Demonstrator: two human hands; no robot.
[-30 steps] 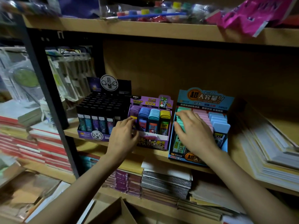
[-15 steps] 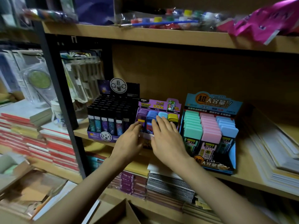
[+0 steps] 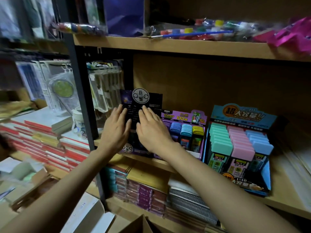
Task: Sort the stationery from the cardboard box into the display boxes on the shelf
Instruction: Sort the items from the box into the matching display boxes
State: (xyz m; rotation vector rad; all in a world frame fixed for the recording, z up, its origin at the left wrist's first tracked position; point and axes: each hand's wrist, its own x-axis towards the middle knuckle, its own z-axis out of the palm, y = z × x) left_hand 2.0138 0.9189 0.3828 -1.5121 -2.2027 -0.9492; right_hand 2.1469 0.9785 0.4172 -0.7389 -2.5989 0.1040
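1. Change of position. Both grips now lie on the black display box (image 3: 133,117). Half a second ago they lay on the purple display box (image 3: 183,116), and a second ago my right grip was on the blue display box (image 3: 242,113).
2. Grip state. My left grip (image 3: 116,132) lies flat on the left part of the box top, fingers straight and slightly spread. My right grip (image 3: 153,132) lies flat on the right part, fingers straight and close together. Neither pinches anything.
3. Location. The three display boxes stand in a row on the shelf (image 3: 282,187): black left, purple middle, blue right, all stocked. A corner of the cardboard box (image 3: 139,224) shows at the bottom edge.
4. Labels. The black header carries a round white emblem, its characters too blurred to read. The purple header reads "100". The blue header reads "超大容量!!", and its front panel reads "1-10".
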